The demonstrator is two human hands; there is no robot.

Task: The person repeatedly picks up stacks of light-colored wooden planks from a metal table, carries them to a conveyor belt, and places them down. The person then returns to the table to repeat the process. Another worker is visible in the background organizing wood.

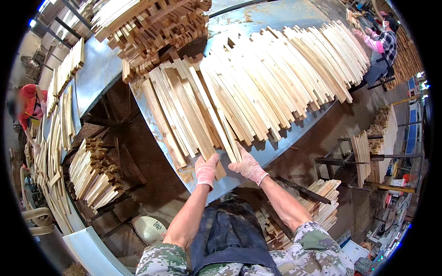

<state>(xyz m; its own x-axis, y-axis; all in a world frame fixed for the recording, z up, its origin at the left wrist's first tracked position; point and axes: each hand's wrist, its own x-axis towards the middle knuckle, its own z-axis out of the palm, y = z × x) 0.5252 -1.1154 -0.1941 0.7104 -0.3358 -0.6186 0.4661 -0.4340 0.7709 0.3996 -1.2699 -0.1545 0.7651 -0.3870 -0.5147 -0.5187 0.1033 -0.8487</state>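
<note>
The left hand (pixel 206 170) grasps a wooden strip (pixel 199 129), the right hand (pixel 248 168) neighbouring strips (pixel 227 140), at the desk (pixel 225 185). Work seems under way: the row (pixel 271 78) beyond the hands looks unfinished; what's done is unclear.

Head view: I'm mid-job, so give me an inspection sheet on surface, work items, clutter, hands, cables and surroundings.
Surface: blue-grey table, mostly covered.
Work items: row of pale wooden slats, side by side, near ends uneven; a browner slat lies among them.
Clutter: sawdust at the table's near-left corner.
Left hand: gloved, gripping the browner slat near its close end.
Right hand: gloved, gripping near ends of pale slats.
Cables: none made out clearly; thick pale hose at far left.
Surroundings: person in red far left, person in checked clothing upper right; large wood stack beyond.
</note>
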